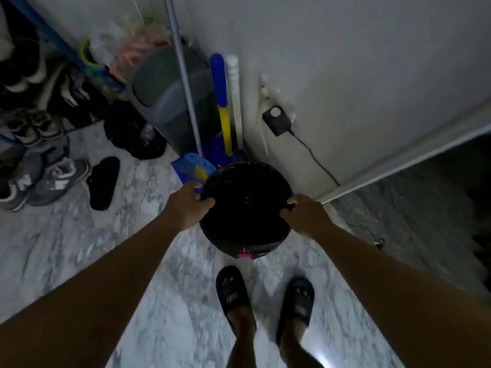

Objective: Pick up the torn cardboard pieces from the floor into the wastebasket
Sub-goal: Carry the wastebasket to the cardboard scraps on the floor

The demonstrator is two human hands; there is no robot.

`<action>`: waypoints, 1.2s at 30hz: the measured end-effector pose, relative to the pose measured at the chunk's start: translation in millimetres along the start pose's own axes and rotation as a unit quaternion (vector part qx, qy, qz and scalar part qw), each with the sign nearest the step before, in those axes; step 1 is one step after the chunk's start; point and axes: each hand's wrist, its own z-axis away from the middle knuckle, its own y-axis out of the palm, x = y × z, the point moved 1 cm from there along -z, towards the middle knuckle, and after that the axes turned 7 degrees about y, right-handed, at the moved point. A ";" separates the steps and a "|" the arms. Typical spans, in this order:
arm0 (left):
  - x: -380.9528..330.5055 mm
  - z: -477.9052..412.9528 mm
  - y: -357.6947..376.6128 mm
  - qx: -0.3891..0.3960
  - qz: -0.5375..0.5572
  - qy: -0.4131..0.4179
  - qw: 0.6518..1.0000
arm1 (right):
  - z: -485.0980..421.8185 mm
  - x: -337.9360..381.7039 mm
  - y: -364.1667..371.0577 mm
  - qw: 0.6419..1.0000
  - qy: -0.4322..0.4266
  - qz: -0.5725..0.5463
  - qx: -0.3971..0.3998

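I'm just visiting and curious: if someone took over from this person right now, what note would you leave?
The left grip holds the wastebasket by its rim; right grip holds the opposite side.
It is near the wall, over the marble floor.
No cardboard pieces in view; the inside is too dark to judge what is done.
Left: find pieces, drop them in.

Tight up ahead: just beyond the left hand (190, 205) and right hand (305, 215), both gripping the wastebasket (228, 247), a blue dustpan (192, 170) sits just beside the rim, with broom handles (221, 102), a metal pole (183, 75) and a grey bin (170, 102) packed behind it. Past the right hand the wall (372, 62) closes in, a plug (276, 120) and its cable (313, 158) running down it. Left of the left hand, open marble floor (66, 248), then a black slipper (103, 181) and sneakers (53, 181). Nearer than the hands, floor with the person's own feet (233, 293).
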 end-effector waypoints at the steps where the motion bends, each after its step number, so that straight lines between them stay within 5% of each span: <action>1: 9.0 -17.8 10.3 0.008 0.008 -0.001 1.000 | -21.1 -0.1 12.8 1.000 0.007 -0.008 0.003; 8: 93.9 -115.2 77.0 -0.005 0.012 -0.075 0.997 | -135.3 -17.4 79.9 0.995 0.072 0.066 -0.036; 14: 129.0 -143.7 112.3 -0.011 0.051 -0.152 0.987 | -180.1 -35.3 114.1 0.995 0.080 -0.034 -0.044; 21: 126.7 -137.2 98.9 -0.067 0.034 -0.152 0.986 | -174.3 -25.7 110.3 0.989 0.096 -0.069 -0.094; 28: 100.3 -62.3 18.3 -0.125 0.060 -0.164 0.977 | -104.5 27.9 67.7 0.992 0.043 -0.048 -0.110; 36: 58.2 153.8 -74.2 -0.259 0.161 -0.232 0.924 | 71.7 116.8 8.1 0.993 -0.102 0.014 -0.053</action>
